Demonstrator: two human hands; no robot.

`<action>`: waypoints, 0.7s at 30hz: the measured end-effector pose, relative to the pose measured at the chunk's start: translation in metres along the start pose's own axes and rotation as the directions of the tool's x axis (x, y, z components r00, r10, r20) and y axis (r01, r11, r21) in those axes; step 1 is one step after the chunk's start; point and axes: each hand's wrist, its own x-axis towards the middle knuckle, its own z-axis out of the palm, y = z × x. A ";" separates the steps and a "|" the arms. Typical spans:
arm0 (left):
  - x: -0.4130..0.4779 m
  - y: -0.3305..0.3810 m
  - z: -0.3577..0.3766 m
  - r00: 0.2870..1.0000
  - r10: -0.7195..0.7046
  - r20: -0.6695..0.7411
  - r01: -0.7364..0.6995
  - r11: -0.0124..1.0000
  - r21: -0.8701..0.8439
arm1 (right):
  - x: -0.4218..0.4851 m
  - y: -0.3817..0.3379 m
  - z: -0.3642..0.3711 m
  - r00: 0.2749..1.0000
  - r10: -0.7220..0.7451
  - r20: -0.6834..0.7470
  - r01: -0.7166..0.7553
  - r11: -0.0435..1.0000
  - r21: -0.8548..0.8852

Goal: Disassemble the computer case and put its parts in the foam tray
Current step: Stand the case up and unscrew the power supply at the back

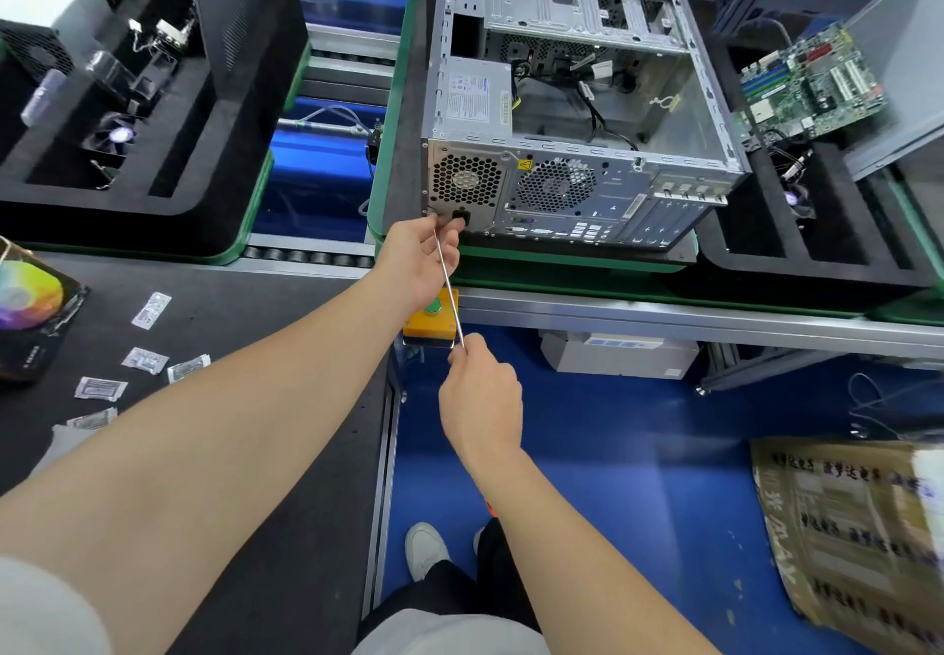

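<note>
Right hand [480, 399] is gripping the near end of the long silver screwdriver [449, 286]; left hand [419, 256] is pinching its far tip at the near-left corner of the open grey metal computer case [587, 194].

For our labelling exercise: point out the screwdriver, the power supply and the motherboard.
screwdriver [448, 282], head view, mid-shaft.
power supply [472, 97], head view, its label.
motherboard [812, 84], head view, board centre.
</note>
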 end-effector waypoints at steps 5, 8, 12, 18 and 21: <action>0.003 -0.005 0.006 0.998 0.035 -0.047 -0.037 0.999 -0.039 | 0.006 0.009 -0.002 1.000 -0.026 -0.016 0.023 0.985 -0.169; 0.004 -0.009 0.009 0.995 0.060 -0.082 -0.061 0.998 -0.013 | 0.006 0.009 -0.003 1.000 -0.026 -0.004 0.025 0.991 -0.130; 0.002 -0.013 0.011 0.987 0.088 -0.134 -0.084 0.996 0.036 | 0.004 0.008 -0.002 0.998 -0.043 0.039 0.047 0.994 -0.102; 0.000 -0.015 0.014 0.984 0.079 -0.160 -0.065 0.994 0.091 | 0.000 0.014 0.001 0.997 -0.031 0.070 0.034 0.998 -0.046; 0.000 -0.017 0.013 0.983 0.057 -0.174 -0.039 0.993 0.107 | -0.003 0.020 0.005 0.994 -0.015 0.108 0.014 1.000 0.015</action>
